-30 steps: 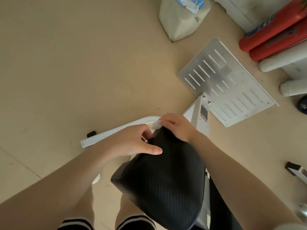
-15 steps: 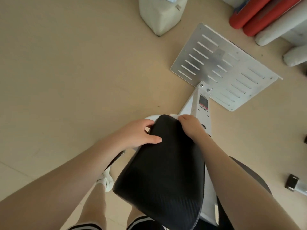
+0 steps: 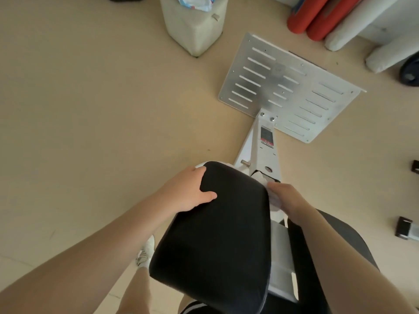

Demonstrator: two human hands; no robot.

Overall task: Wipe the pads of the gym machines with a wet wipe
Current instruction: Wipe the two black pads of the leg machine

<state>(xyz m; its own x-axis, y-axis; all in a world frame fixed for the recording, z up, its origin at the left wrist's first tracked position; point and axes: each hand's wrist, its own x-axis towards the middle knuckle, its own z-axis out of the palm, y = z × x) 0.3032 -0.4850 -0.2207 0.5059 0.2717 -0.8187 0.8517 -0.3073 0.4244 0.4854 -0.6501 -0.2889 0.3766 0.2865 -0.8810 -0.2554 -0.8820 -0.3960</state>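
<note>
While gripping pad (image 3: 217,225) with left hand (image 3: 184,193), keep right hand (image 3: 286,199) pressing wipe (image 3: 273,200) firmly along pad's right edge.

This is a gym or home workout room. A white steel machine frame (image 3: 260,146) runs up the middle of the frame from a black padded cushion (image 3: 222,234) in the lower centre to a slotted metal footplate (image 3: 288,87) lying flat on the floor in the upper right. Along the upper right edge lie red foam rollers (image 3: 317,17) and white rollers (image 3: 353,26) side by side, with part of a dark weight plate (image 3: 410,71) at the far right edge. The beige floor (image 3: 90,98) is smooth and plain. At the top centre, a pale block-shaped bag (image 3: 192,28) carries a pack of wipes (image 3: 197,2).
</note>
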